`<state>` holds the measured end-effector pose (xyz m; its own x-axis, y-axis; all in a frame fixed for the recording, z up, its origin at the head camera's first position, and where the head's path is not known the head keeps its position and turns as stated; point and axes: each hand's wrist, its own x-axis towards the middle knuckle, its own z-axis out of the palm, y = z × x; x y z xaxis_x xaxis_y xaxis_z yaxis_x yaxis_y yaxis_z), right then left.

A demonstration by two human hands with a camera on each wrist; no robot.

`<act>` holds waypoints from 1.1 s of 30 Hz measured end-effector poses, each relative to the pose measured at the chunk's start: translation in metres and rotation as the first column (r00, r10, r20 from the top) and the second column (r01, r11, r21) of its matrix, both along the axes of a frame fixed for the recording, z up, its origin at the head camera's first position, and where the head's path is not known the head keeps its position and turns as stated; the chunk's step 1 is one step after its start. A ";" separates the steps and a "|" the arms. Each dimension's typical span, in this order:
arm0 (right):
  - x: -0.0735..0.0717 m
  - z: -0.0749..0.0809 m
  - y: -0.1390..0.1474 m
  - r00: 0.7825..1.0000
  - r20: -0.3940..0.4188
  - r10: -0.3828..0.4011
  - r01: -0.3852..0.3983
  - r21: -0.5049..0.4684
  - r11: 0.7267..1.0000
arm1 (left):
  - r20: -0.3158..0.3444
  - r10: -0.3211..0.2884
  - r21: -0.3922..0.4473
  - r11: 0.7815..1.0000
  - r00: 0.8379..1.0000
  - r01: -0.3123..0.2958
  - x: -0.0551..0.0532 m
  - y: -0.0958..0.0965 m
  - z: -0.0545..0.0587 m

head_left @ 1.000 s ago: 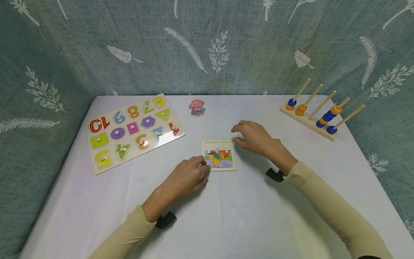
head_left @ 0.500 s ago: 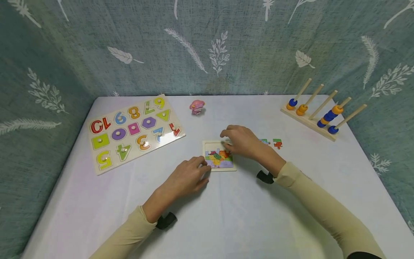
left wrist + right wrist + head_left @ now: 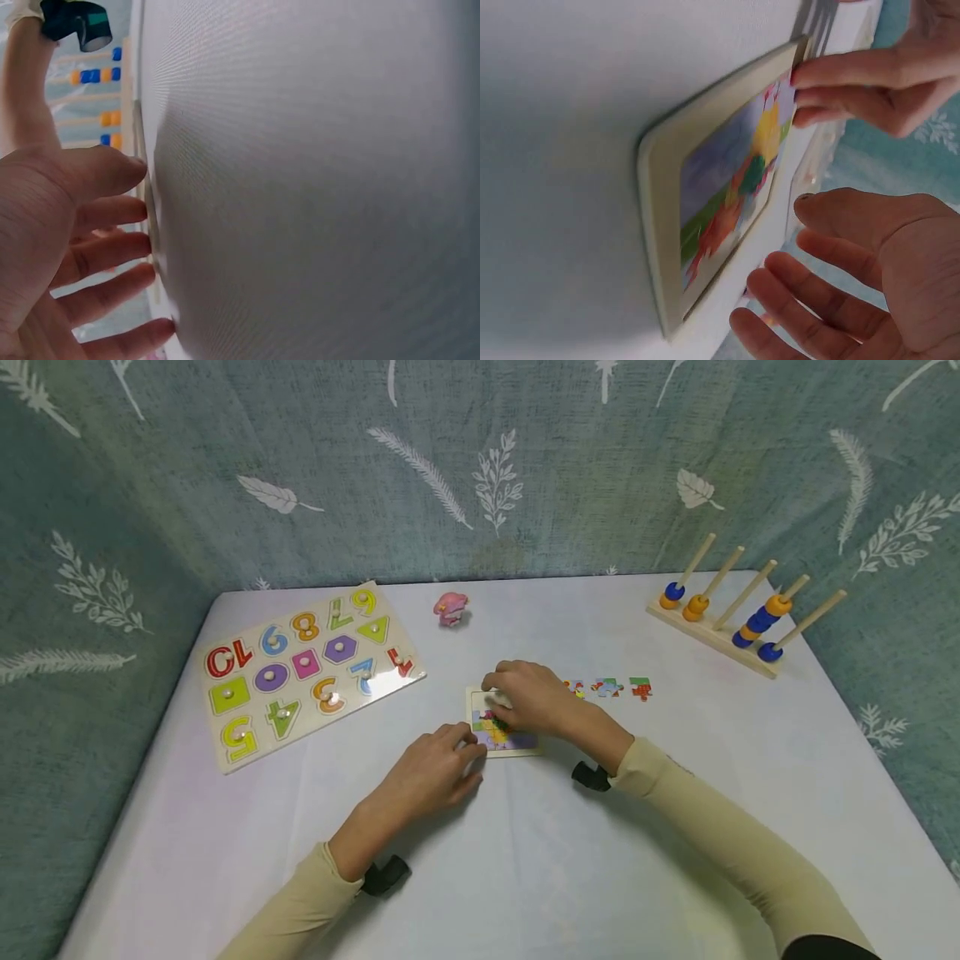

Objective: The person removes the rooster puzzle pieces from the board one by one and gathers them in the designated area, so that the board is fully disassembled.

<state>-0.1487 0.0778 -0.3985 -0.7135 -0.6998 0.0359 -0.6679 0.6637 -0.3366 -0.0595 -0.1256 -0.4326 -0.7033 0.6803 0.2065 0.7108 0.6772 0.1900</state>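
A small square wooden jigsaw puzzle [image 3: 512, 742] lies on the white table; its pale frame [image 3: 658, 184] and colourful animal picture show large in the right wrist view. My left hand [image 3: 435, 768] rests its fingertips at the puzzle's left edge, fingers relaxed and spread in the left wrist view. Over the puzzle's upper part is my right hand [image 3: 536, 700], covering much of it from the head camera. In the right wrist view the right thumb [image 3: 840, 210] and fingers stand apart, with nothing visible between them. Loose jigsaw pieces [image 3: 607, 687] lie in a row right of the puzzle.
A wooden number-and-shape puzzle board [image 3: 307, 670] lies at the left. Behind the jigsaw stands a small pink figurine [image 3: 451, 608]. A bead stacker [image 3: 720, 639] with several wooden pegs stands back right. Patterned green cloth [image 3: 435, 485] hangs around the table.
My right hand has moved left from beside the jigsaw to over it, uncovering the loose pieces on the right. My left hand has stayed at the frame's edge.
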 end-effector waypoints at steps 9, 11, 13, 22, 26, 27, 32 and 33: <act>0.005 -0.008 -0.013 0.998 0.016 0.055 -0.055 0.044 0.998 | -0.002 -0.002 0.009 1.000 1.000 0.002 0.000 -0.002 -0.001; 0.005 -0.009 -0.014 0.998 0.015 0.054 -0.055 0.041 0.998 | -0.015 -0.005 0.011 1.000 1.000 0.005 0.000 -0.002 -0.001; 0.006 -0.009 -0.015 0.998 0.005 0.062 -0.062 0.032 0.998 | -0.028 -0.006 0.018 1.000 1.000 0.007 0.000 -0.002 -0.002; 0.007 -0.011 -0.020 0.995 -0.020 0.100 -0.099 0.029 0.995 | -0.044 -0.008 0.030 0.999 0.999 0.010 0.000 -0.003 -0.004; 0.009 -0.012 -0.021 0.994 -0.006 0.105 -0.105 0.023 0.994 | -0.041 -0.010 0.024 1.000 0.999 0.011 0.000 -0.003 -0.004; 0.009 -0.012 -0.021 0.994 -0.001 0.108 -0.108 0.022 0.994 | -0.041 -0.011 0.024 1.000 0.999 0.012 0.000 -0.003 -0.004; 0.011 -0.013 -0.022 0.994 0.013 0.109 -0.109 0.020 0.994 | -0.044 -0.009 0.019 1.000 0.999 0.010 0.000 -0.002 -0.004; 0.011 -0.012 -0.022 0.994 0.017 0.108 -0.108 0.019 0.994 | -0.043 -0.007 0.016 1.000 0.999 0.008 0.000 -0.002 -0.004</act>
<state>-0.1379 0.0559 -0.4110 -0.6342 -0.7731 0.0105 -0.7307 0.5949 -0.3348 -0.0593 -0.1278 -0.4361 -0.6885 0.6817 0.2474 0.7235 0.6691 0.1699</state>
